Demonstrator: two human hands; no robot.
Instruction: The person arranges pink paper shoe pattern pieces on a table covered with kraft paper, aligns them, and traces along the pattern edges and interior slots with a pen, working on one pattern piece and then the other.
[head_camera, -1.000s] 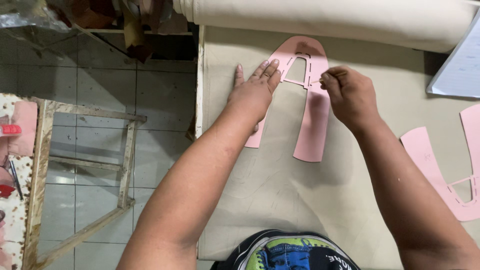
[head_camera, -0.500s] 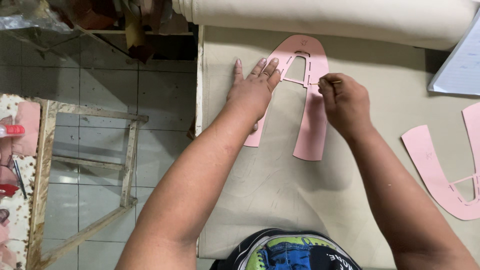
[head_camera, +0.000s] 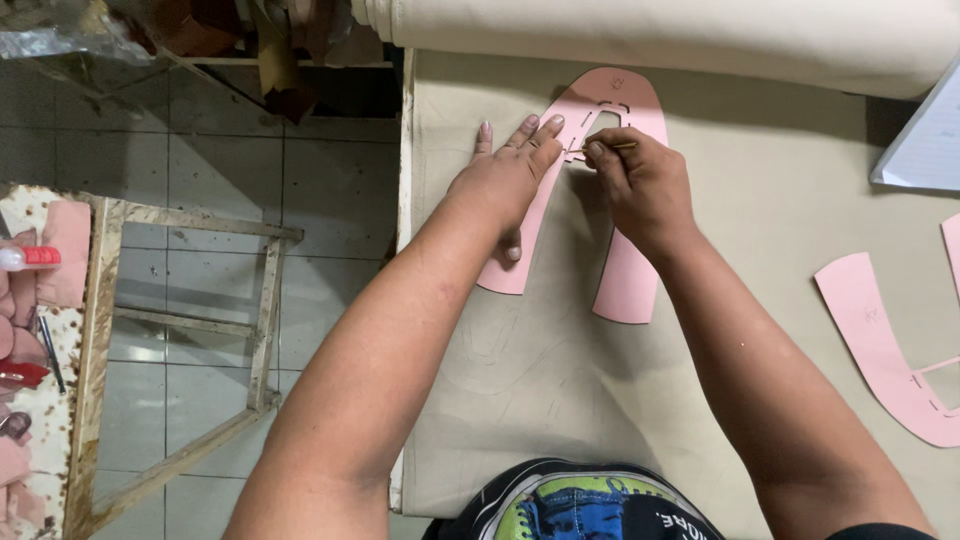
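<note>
A pink U-shaped paper pattern (head_camera: 627, 282) lies flat on beige fabric (head_camera: 560, 380) spread over the table. My left hand (head_camera: 505, 180) presses flat on the pattern's left leg, fingers spread toward the top cut-out. My right hand (head_camera: 640, 185) is closed on a thin pencil (head_camera: 612, 147), its tip at the inner edge of the cut-out near the left fingertips. The pattern's middle is partly hidden under both hands.
A roll of beige fabric (head_camera: 680, 35) lies along the far edge. A second pink pattern (head_camera: 880, 340) rests at the right, with a white sheet (head_camera: 925, 140) above it. Left of the table stand a wooden frame (head_camera: 260, 310) on tiled floor and a cluttered bench (head_camera: 35, 330).
My right hand has shifted left along the pattern toward the cut-out, closer to the left fingertips. My left hand stays pressed in place.
</note>
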